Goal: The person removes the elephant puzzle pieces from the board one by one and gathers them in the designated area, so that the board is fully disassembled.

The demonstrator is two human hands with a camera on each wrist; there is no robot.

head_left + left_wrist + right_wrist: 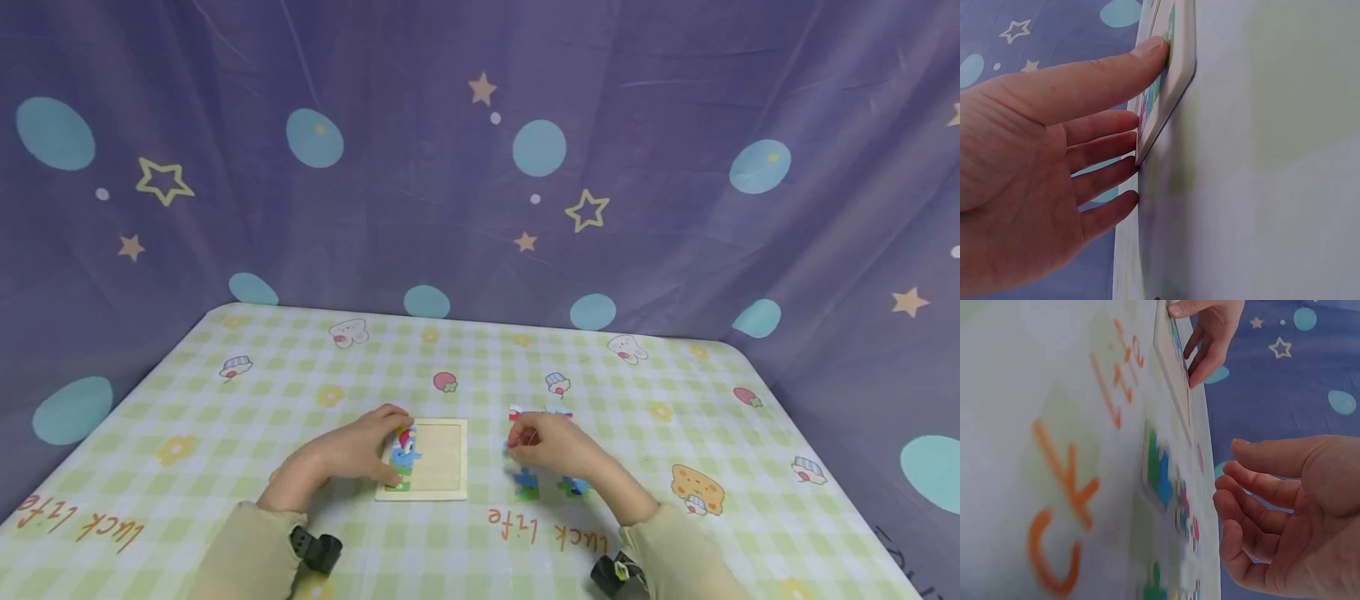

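Note:
On the left, my left hand [351, 448] rests on the left side of a square wooden puzzle tray [462, 462]. Its thumb presses near the tray's front corner and its fingertips touch the far corner. A blue strip of puzzle picture [406, 457] with a red patch fills the tray's left side; bare wood shows on the right. My right hand [558, 443] hovers over several loose puzzle pieces [527, 485], fingers loosely bent. In the right wrist view, nothing shows between that hand's thumb and fingertips. The hand partly hides the pieces beneath it.
A green-and-white checked tablecloth [337, 533] with printed pictures and orange lettering covers the table. Behind it hangs a purple curtain [420, 208] with stars and blue ovals. Another loose piece [575, 487] lies near my right wrist.

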